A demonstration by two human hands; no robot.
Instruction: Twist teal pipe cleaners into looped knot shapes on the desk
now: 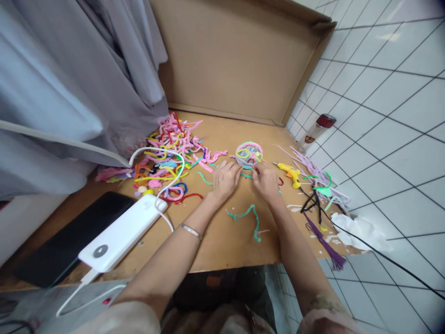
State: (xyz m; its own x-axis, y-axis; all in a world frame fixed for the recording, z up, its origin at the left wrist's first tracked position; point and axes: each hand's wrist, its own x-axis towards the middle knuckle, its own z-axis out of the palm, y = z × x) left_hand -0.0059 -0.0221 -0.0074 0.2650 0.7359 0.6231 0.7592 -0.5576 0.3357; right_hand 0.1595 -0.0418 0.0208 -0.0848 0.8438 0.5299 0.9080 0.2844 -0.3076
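Teal stem [246,167] | between both hands [246,178] | round decorated piece [249,153] just beyond

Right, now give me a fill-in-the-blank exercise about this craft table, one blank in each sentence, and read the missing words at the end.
The round decorated piece sits between the colourful pile and the yellow glue ____. A silvery band circles the person's ____ wrist. The bottle with the dark red lid stands beside the tiled ____. The tassel near the table's front edge is ____.

Missing words: gun; left; wall; purple.
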